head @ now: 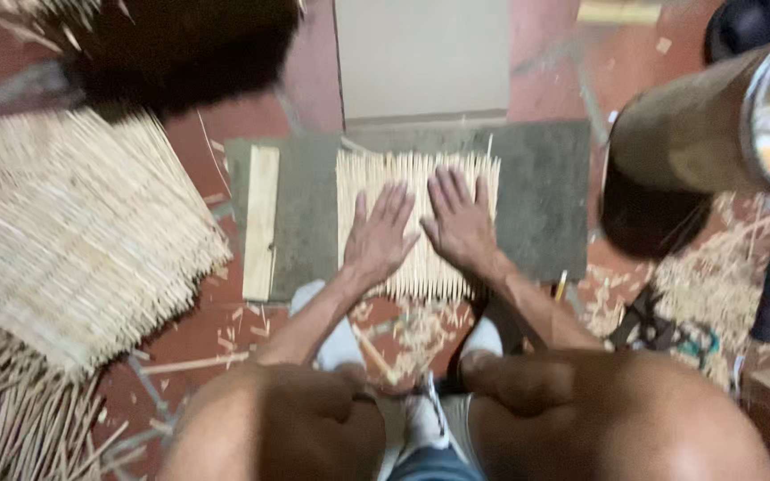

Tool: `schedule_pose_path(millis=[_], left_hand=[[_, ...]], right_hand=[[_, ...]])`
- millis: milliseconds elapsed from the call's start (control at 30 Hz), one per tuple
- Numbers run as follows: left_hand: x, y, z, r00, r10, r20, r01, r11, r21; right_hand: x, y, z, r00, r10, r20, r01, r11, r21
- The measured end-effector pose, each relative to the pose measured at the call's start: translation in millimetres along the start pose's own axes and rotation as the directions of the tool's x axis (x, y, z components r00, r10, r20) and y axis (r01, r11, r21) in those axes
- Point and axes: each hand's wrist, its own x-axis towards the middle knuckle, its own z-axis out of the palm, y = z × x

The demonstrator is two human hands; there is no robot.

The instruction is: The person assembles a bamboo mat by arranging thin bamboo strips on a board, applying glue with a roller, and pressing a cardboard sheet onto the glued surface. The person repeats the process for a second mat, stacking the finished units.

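Note:
A row of thin pale bamboo sticks (383, 171) lies side by side on a grey flat board (541, 196) on the floor. My left hand (380, 235) and my right hand (459, 221) both press flat on the sticks, fingers spread and pointing away from me, thumbs almost touching. Neither hand holds anything. My forearms run down to my bare knees at the bottom of the view.
A flat wooden slat (261, 221) lies on the board's left part. A big heap of layered sticks (73, 232) sits to the left. A large cylindrical vessel (697, 134) stands at the right. Wood shavings (706, 285) litter the red floor.

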Motion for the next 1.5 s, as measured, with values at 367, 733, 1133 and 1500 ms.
schedule_pose_path(millis=[367, 733, 1133, 1500], left_hand=[[3.3, -5.6, -0.9, 0.998, 0.000, -0.063, 0.000, 1.000, 0.007], [3.0, 3.5, -4.1, 0.998, -0.026, 0.064, 0.027, 0.999, -0.023], [-5.3, 7.2, 10.5, 1.000, -0.004, 0.004, 0.004, 0.999, -0.055], [-3.9, 6.8, 0.7, 1.000, 0.007, 0.030, -0.004, 0.993, -0.118]], right_hand=[[9.9, -5.2, -7.9, 0.987, -0.106, -0.117, 0.109, 0.994, 0.019], [18.1, -0.4, -0.1, 0.977, -0.108, -0.185, 0.111, 0.994, 0.006], [-85.9, 62.5, 7.8, 0.706, 0.705, -0.069, -0.413, 0.489, 0.769], [-67.7, 76.6, 4.1, 0.670, 0.690, 0.274, -0.495, 0.140, 0.858]])
